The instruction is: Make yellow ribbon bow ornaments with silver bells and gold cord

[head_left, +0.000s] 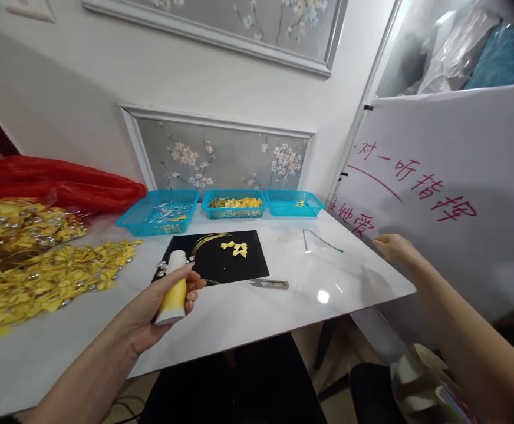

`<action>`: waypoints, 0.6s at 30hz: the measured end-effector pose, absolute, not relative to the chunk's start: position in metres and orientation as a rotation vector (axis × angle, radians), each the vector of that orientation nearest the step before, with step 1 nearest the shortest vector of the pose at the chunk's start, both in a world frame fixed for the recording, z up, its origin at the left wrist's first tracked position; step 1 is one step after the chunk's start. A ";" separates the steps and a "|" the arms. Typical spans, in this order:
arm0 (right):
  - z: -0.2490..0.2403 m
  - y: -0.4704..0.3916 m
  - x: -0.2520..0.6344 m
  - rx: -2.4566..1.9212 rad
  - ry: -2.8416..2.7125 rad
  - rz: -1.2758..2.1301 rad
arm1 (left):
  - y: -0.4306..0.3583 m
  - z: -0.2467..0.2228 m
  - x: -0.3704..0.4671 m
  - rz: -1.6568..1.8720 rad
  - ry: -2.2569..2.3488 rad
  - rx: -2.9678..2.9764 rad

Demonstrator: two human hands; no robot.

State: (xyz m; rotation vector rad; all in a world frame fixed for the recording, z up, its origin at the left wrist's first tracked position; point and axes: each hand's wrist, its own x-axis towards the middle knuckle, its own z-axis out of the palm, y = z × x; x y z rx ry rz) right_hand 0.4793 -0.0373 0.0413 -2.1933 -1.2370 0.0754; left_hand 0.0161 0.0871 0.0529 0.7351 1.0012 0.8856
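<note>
My left hand (162,303) is wrapped around a spool of yellow thread (175,294) with white ends, tilted above the front left of the table. My right hand (396,247) is stretched out over the table's right edge, close to the white board. Its fingers are pressed together, and what they hold, if anything, is too small to make out. Behind the spool lies a black mat (226,268) with several yellow bows (238,249) and gold-coloured strands (208,240). Thread snips (271,284) rest by the mat's front right corner.
Three blue baskets, left (128,221), middle (234,214) and right (277,207), stand along the wall. Yellow ribbon pieces with silvery beads (62,271) are heaped at left beside red plastic (53,179). A bent strand with a green end (330,244) lies at right. A written-on board (438,147) borders the table.
</note>
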 end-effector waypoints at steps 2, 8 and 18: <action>0.040 -0.033 0.457 -2.238 -1.281 0.083 | 0.085 0.049 0.014 0.899 1.053 0.720; 0.012 -0.002 0.334 -2.123 -1.702 0.282 | 0.069 0.049 0.001 0.928 1.096 0.725; -0.025 0.029 0.272 -2.192 -1.801 0.389 | 0.047 0.041 -0.021 0.892 0.839 0.519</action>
